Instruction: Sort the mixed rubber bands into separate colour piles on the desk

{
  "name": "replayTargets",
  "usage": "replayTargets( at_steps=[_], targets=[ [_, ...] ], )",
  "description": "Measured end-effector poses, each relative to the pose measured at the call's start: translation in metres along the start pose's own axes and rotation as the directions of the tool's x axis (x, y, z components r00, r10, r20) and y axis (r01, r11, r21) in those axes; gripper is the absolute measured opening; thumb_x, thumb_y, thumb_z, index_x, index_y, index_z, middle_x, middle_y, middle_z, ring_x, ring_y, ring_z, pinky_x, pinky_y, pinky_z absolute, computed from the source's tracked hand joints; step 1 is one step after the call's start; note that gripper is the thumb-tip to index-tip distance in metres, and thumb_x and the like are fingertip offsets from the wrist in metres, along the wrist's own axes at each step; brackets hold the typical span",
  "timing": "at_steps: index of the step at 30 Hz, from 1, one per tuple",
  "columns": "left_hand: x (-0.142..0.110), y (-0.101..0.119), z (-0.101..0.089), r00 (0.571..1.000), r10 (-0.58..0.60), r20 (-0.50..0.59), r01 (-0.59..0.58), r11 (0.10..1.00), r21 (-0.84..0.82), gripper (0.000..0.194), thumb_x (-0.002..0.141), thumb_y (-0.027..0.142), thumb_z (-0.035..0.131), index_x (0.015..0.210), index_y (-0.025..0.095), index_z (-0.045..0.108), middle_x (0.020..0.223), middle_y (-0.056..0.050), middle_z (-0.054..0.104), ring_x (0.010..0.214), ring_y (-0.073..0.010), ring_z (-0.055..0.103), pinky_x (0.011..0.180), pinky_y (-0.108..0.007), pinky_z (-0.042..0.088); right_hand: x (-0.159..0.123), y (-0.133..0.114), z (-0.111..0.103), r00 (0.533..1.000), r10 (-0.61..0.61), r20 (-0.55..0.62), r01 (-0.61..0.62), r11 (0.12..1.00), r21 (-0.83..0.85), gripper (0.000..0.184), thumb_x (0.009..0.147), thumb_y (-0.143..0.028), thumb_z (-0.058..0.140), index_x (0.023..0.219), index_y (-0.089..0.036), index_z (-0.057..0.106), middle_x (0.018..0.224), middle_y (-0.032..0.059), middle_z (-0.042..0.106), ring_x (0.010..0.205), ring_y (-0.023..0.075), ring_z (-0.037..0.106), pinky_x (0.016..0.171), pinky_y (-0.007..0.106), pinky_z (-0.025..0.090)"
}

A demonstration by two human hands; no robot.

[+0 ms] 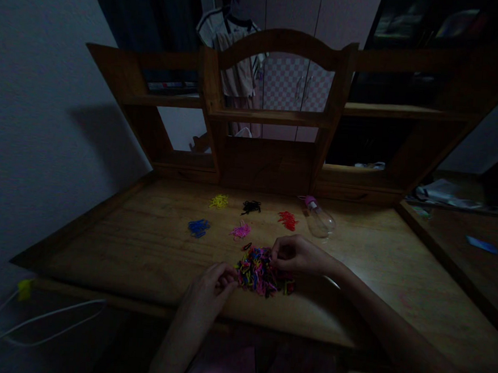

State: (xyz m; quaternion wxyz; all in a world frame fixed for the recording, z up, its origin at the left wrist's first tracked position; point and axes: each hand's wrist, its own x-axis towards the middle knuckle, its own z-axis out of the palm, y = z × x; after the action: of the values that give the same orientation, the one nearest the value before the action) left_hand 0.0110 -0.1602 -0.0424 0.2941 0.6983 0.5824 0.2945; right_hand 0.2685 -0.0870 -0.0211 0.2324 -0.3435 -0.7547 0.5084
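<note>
A mixed pile of small coloured loops that look like hair elastics (pixel 260 272) lies on the wooden desk near its front edge. My right hand (pixel 293 253) is at the pile's upper right, thumb and forefinger pinched together; whatever is between them is too small to make out. At the left edge of the pile rests my left hand (pixel 214 283), its fingers loosely curled and a gap showing before the thumb. Beyond the hands are separate heaps: blue elastics (pixel 198 227), yellow elastics (pixel 219 201), black elastics (pixel 251 207), pink elastics (pixel 241 230) and red elastics (pixel 288 220).
A clear bulb-shaped bottle (pixel 321 221) with a pink cap lies on the desk (pixel 142 247), right of the red heap. A wooden shelf unit (pixel 271 117) stands along the back. A white cable (pixel 52 323) hangs at the lower left. The room is dim.
</note>
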Motion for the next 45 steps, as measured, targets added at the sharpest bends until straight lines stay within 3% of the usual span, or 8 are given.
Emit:
replayTargets(
  at_steps=[6, 15, 23, 29, 37, 42, 45],
  targets=[
    [0.000, 0.002, 0.000, 0.999, 0.006, -0.047, -0.007, 1.000, -0.012, 0.014, 0.079, 0.022, 0.055, 0.089, 0.021, 0.066, 0.082, -0.003, 0.068, 0.074, -0.0166, 0.064, 0.067, -0.027, 0.051, 0.002, -0.001, -0.007, 0.997, -0.008, -0.076, 0.017, 0.992, 0.121, 0.021, 0.079, -0.033, 0.066, 0.080, -0.013, 0.061, 0.068, -0.0015, 0.055, 0.059, 0.0081, 0.048, 0.055, 0.020, 0.038],
    [-0.005, 0.031, -0.012, 0.960, 0.097, -0.261, -0.085, 0.995, 0.060, 0.018, 0.083, 0.034, 0.059, 0.095, 0.023, 0.066, 0.089, -0.002, 0.066, 0.079, -0.0174, 0.064, 0.074, -0.029, 0.052, -0.001, -0.016, -0.009, 0.991, 0.005, -0.136, 0.039, 0.946, 0.321, 0.024, 0.074, -0.033, 0.073, 0.078, -0.013, 0.061, 0.073, 0.0009, 0.059, 0.065, 0.0089, 0.052, 0.060, 0.021, 0.040],
    [-0.001, 0.067, 0.015, 0.952, 0.185, -0.244, -0.186, 0.982, 0.017, 0.037, 0.082, 0.037, 0.064, 0.118, 0.028, 0.059, 0.105, -0.003, 0.067, 0.093, -0.0191, 0.065, 0.086, -0.031, 0.052, -0.003, -0.024, 0.003, 0.999, 0.003, -0.037, 0.012, 0.914, 0.404, 0.027, 0.075, -0.037, 0.073, 0.084, -0.014, 0.062, 0.079, 0.0032, 0.064, 0.070, 0.0112, 0.058, 0.064, 0.023, 0.045],
    [0.011, 0.080, 0.023, 0.930, 0.281, -0.237, -0.275, 0.960, 0.060, 0.025, 0.087, 0.026, 0.058, 0.112, 0.027, 0.063, 0.107, -0.002, 0.068, 0.098, -0.0184, 0.064, 0.088, -0.030, 0.051, -0.003, -0.023, 0.000, 0.997, -0.050, -0.053, 0.069, 0.889, 0.452, 0.025, 0.074, -0.034, 0.074, 0.083, -0.013, 0.063, 0.080, 0.0026, 0.065, 0.073, 0.0110, 0.059, 0.069, 0.024, 0.046],
    [0.018, 0.075, 0.020, 0.893, 0.343, -0.292, -0.337, 0.939, 0.073, 0.019, 0.090, 0.023, 0.052, 0.102, 0.023, 0.067, 0.101, -0.002, 0.070, 0.094, -0.0161, 0.065, 0.087, -0.027, 0.050, -0.004, -0.028, -0.002, 0.995, -0.030, -0.098, 0.067, 0.912, 0.405, 0.026, 0.075, -0.037, 0.073, 0.084, -0.014, 0.066, 0.081, 0.0023, 0.064, 0.075, 0.0121, 0.057, 0.069, 0.024, 0.044],
    [0.044, 0.053, -0.003, 0.885, 0.291, -0.364, -0.256, 0.956, 0.144, 0.017, 0.089, 0.027, 0.053, 0.098, 0.022, 0.067, 0.100, -0.004, 0.070, 0.093, -0.0184, 0.065, 0.085, -0.030, 0.050, -0.005, -0.032, -0.002, 0.992, 0.025, -0.126, 0.021, 0.935, 0.353, 0.025, 0.082, -0.039, 0.066, 0.090, -0.016, 0.067, 0.082, 0.0025, 0.061, 0.068, 0.0100, 0.051, 0.056, 0.021, 0.036],
    [0.065, 0.034, -0.016, 0.893, 0.285, -0.349, -0.219, 0.952, 0.216, 0.016, 0.088, 0.027, 0.054, 0.097, 0.021, 0.066, 0.097, -0.004, 0.069, 0.089, -0.0186, 0.065, 0.083, -0.030, 0.049, -0.005, -0.031, -0.003, 0.986, 0.042, -0.162, 0.020, 0.933, 0.360, 0.026, 0.083, -0.040, 0.063, 0.093, -0.016, 0.066, 0.076, 0.0011, 0.057, 0.062, 0.0090, 0.045, 0.052, 0.021, 0.030]
  ],
)
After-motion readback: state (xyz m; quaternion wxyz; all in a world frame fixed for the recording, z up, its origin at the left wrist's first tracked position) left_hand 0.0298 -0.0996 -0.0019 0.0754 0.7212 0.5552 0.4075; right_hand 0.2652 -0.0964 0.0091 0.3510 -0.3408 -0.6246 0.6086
